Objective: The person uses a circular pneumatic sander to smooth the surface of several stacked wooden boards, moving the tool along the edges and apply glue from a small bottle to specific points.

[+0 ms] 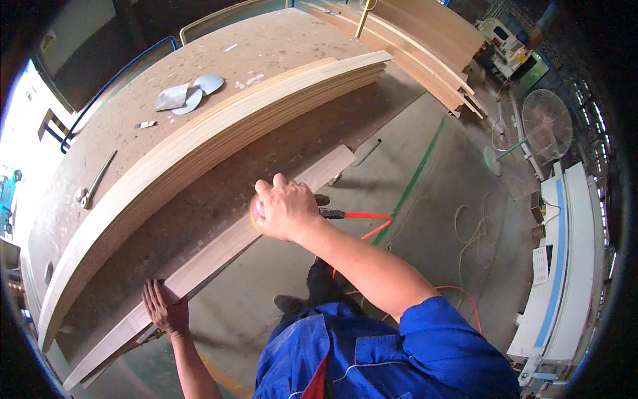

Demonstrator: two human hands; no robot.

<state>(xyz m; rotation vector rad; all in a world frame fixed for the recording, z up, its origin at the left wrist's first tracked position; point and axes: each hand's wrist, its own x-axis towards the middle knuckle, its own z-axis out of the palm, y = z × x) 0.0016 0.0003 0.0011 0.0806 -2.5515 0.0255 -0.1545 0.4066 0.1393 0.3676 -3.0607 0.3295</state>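
A long, narrow pale wooden board (222, 253) lies slantwise along the near edge of the worktable. My right hand (287, 207) is closed over a small round air sander (257, 211), mostly hidden under the palm, which sits on the upper half of the board. A dark fitting and an orange air hose (367, 215) trail from it to the right. Lower left, my left hand (164, 307) grips the same board across its width, fingers laid over the top. Its thumb is hard to make out. Beyond the board stands a stack of long wooden strips (199, 149).
On the brown table (279, 40) lie grey sanding discs (209, 84), a square grey sheet (171, 98) and a slim dark-handled tool (100, 179). More boards (425, 70) are stacked at the far right. A standing fan (546, 123) and long white panels (577, 233) occupy the right side.
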